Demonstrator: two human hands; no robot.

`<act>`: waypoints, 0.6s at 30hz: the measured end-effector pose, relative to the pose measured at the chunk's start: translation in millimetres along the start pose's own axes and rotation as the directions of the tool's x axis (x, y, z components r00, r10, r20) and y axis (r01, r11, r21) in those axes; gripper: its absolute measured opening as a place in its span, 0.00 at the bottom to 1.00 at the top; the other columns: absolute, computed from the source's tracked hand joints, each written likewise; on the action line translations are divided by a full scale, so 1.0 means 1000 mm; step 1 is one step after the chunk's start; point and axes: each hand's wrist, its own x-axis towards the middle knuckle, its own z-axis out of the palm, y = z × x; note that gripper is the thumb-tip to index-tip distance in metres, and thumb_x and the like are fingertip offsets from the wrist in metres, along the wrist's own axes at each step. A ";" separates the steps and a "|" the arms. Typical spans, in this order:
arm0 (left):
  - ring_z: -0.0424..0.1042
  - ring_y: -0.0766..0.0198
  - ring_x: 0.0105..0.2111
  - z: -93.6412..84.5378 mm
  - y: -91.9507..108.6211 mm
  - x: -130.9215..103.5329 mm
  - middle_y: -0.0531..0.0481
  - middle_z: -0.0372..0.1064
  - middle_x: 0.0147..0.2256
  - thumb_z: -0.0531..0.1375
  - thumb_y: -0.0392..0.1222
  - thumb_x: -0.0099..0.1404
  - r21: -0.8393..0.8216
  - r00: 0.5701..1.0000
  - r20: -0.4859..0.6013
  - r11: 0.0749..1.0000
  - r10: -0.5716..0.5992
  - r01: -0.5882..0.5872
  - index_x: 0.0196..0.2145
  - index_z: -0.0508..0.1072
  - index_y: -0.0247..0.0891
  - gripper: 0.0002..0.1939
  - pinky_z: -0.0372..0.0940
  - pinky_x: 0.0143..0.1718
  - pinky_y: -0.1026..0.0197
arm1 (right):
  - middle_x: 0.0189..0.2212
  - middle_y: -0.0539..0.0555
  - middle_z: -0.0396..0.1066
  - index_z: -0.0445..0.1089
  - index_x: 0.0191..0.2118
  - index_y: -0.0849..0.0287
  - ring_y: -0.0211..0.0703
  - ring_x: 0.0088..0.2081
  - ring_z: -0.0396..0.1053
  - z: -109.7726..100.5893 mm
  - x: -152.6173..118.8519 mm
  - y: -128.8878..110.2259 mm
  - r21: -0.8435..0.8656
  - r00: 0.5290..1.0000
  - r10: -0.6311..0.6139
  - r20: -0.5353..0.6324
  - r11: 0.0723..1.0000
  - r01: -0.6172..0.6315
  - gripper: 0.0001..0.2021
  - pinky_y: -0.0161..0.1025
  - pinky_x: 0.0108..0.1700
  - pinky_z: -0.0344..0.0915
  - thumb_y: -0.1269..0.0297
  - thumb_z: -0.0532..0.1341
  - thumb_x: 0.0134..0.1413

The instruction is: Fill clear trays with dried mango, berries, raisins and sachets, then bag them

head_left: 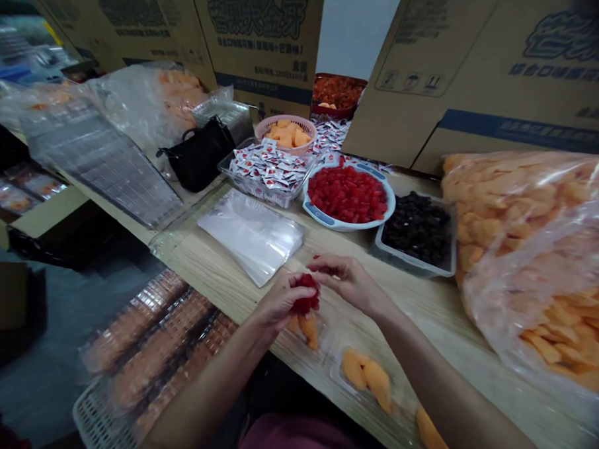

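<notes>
1. One pale wooden table runs across the room, with large printed cardboard boxes standing along its far edge.
2. Toward its far edge I can see a pink basket of orange pieces, a clear box of small sachets, and a blue-rimmed bowl heaped with red pieces. Just beside the bowl, to its right, sits a clear container of black pieces.
3. A big plastic bag of orange pieces fills the right end; a stack of clear sleeves lies left of the hands, near a black pouch.
4. Below the near edge, on the left, a white crate carries rows of filled packs.
5. Near that edge, orange pieces lie under the left hand, with more orange pieces in a clear tray to the right.
6. The left hand, thumb across, pinches a clump of red pieces above the table.
7. The right hand reaches in from the right, fingers bent beside the clump; whether it grips anything, I can't tell.
</notes>
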 end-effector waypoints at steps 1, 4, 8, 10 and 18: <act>0.68 0.67 0.20 0.002 -0.002 0.001 0.51 0.67 0.22 0.66 0.37 0.45 0.006 0.999 0.029 1.000 -0.020 0.019 0.29 0.71 0.33 0.12 0.56 0.16 0.68 | 0.31 0.53 0.73 0.74 0.35 0.59 0.42 0.33 0.69 -0.001 -0.007 -0.003 0.070 1.000 -0.005 0.030 0.998 0.003 0.08 0.37 0.36 0.64 0.63 0.59 0.53; 0.68 0.68 0.19 0.009 -0.011 0.002 0.51 0.67 0.22 0.67 0.38 0.44 -0.010 0.991 0.091 0.995 -0.098 0.100 0.28 0.71 0.32 0.13 0.56 0.16 0.69 | 0.27 0.52 0.71 0.72 0.30 0.60 0.41 0.29 0.67 -0.003 -0.026 -0.001 0.182 0.996 0.084 0.023 0.980 -0.087 0.08 0.37 0.33 0.64 0.60 0.61 0.51; 0.69 0.67 0.20 0.016 -0.020 0.003 0.49 0.69 0.24 0.68 0.39 0.45 -0.083 0.984 0.120 0.987 -0.128 0.139 0.29 0.70 0.31 0.14 0.56 0.16 0.69 | 0.25 0.51 0.70 0.69 0.29 0.60 0.40 0.28 0.66 -0.008 -0.034 0.016 0.334 0.978 0.206 0.041 0.919 -0.207 0.11 0.37 0.31 0.64 0.56 0.63 0.47; 0.71 0.65 0.20 0.017 -0.021 0.003 0.49 0.70 0.24 0.68 0.40 0.46 -0.129 0.987 0.101 0.982 -0.126 0.139 0.29 0.69 0.32 0.14 0.57 0.16 0.69 | 0.25 0.52 0.70 0.68 0.29 0.60 0.40 0.27 0.66 -0.011 -0.028 0.027 0.317 0.970 0.241 -0.033 0.923 -0.219 0.11 0.36 0.31 0.63 0.57 0.62 0.46; 0.75 0.57 0.27 0.014 -0.016 0.004 0.46 0.73 0.27 0.63 0.37 0.56 -0.302 0.991 -0.020 0.946 -0.129 0.117 0.31 0.69 0.33 0.07 0.67 0.23 0.62 | 0.28 0.56 0.69 0.70 0.28 0.61 0.41 0.29 0.65 -0.006 -0.003 0.047 -0.592 0.980 -0.004 -0.199 0.798 -0.117 0.10 0.36 0.32 0.56 0.72 0.53 0.53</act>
